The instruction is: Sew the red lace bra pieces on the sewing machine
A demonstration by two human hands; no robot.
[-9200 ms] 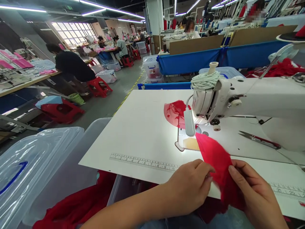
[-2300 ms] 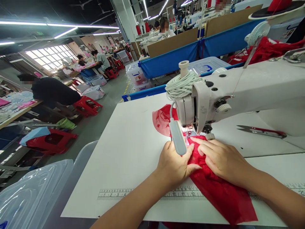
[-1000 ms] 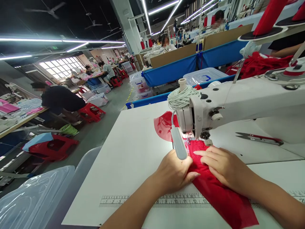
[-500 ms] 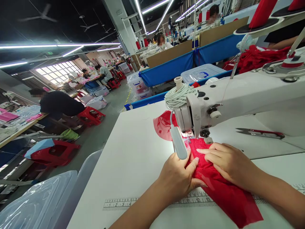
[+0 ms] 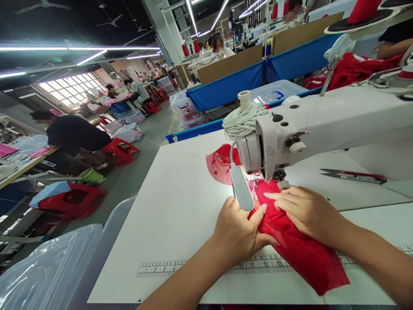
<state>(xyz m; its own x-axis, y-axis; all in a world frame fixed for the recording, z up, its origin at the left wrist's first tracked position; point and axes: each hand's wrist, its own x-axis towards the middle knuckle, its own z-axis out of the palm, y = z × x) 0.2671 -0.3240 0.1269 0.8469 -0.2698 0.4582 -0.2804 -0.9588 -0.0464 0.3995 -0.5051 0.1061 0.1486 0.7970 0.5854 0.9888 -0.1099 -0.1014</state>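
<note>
Red fabric piece (image 5: 303,254), earlier held up at the near edge, now lies flat on table (image 5: 180,206), narrow end pointing under sewing machine (image 5: 338,120) needle, long axis near-right to far-left. Left hand (image 5: 238,234) curled, nipping its left edge. Right hand (image 5: 309,213) flat, fingers together, pressing. Step, judged: guiding a seam. Next calls for a steady, aligned feed.

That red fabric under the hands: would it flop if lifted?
Probably floppy: the red fabric wrinkles under the left hand. Likely light, since it looks thin and lacy. It might slide on the smooth table, where the right hand presses it flat.
</note>
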